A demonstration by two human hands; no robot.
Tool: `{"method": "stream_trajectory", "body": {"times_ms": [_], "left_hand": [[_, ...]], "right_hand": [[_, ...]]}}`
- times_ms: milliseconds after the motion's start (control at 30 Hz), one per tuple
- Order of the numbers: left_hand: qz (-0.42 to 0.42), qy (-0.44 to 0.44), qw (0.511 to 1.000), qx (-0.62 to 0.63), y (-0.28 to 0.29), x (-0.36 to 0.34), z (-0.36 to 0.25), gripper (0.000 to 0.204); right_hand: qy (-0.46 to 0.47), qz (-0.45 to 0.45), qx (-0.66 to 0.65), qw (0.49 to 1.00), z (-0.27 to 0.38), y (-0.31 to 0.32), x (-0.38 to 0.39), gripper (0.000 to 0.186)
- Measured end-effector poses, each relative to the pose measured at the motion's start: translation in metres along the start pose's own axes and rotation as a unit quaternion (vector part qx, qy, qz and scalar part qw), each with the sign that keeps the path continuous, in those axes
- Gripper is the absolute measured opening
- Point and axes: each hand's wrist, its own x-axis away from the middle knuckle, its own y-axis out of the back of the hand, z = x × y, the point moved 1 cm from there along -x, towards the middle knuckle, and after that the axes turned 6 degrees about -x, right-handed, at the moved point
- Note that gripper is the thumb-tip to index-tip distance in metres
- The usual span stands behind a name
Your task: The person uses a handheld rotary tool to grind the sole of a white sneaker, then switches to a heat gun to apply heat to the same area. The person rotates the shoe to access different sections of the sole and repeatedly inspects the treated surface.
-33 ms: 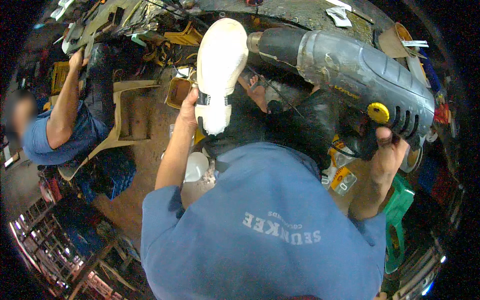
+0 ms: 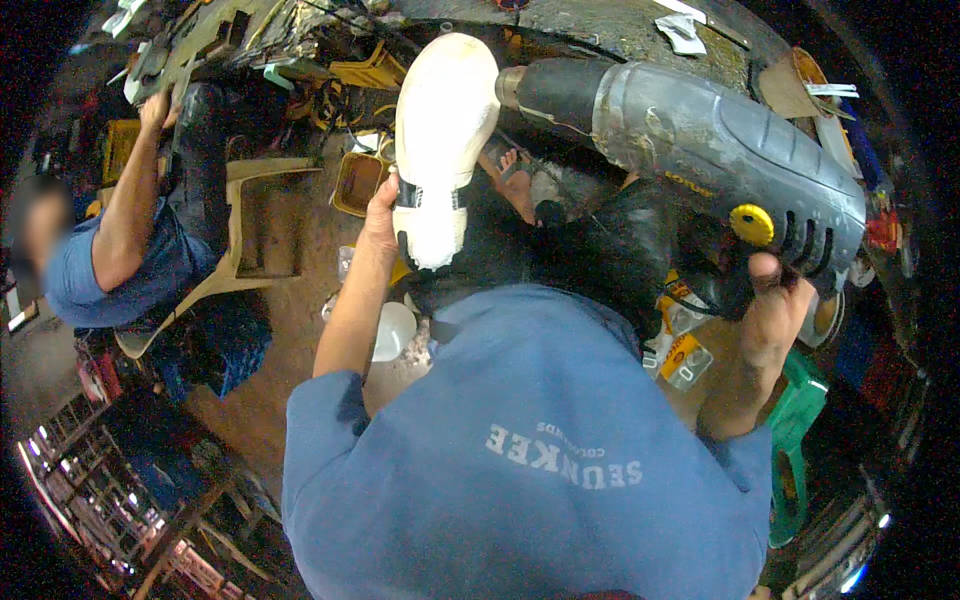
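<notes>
My left hand (image 2: 381, 218) is closed round the heel side of a white shoe (image 2: 446, 115), its sole turned up toward me and its toe pointing away. The thumb shows along the shoe's left edge; the other fingers are hidden behind it. A grey heat gun (image 2: 735, 150) with a yellow dial lies across the upper right, gripped at its dark handle by my right hand (image 2: 775, 300). Its metal nozzle points left at the front of the sole, close beside the edge; whether they touch I cannot tell.
At the left, a person in a blue shirt (image 2: 130, 255) works beside a tan plastic chair (image 2: 240, 230). A workbench (image 2: 590, 25) runs along the far side. A small brown basket (image 2: 358, 183), a white round container (image 2: 392, 332) and a green stool (image 2: 795, 430) stand nearby.
The shoe and my left hand have shifted very slightly to the right. The heat gun has moved a touch to the left.
</notes>
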Motion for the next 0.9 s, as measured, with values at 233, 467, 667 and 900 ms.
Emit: {"method": "stream_trajectory", "body": {"times_ms": [233,467,667,900], "left_hand": [[0.048,-0.048,0.991,0.112,-0.032,-0.007,-0.001,0.090],[0.074,-0.061,0.984,0.152,-0.045,-0.017,-0.010,0.073],[0.068,-0.077,0.980,0.168,-0.048,-0.010,-0.011,0.073],[0.046,-0.090,0.989,0.107,-0.051,-0.005,-0.009,0.071]], "right_hand": [[-0.096,0.016,0.068,0.993,-0.004,0.008,0.010,0.061],[-0.122,0.031,-0.026,0.992,-0.011,0.019,0.031,0.062],[-0.126,0.033,0.028,0.991,-0.008,0.032,0.042,0.059],[-0.146,0.038,0.034,0.988,-0.007,0.041,0.066,0.055]]}}
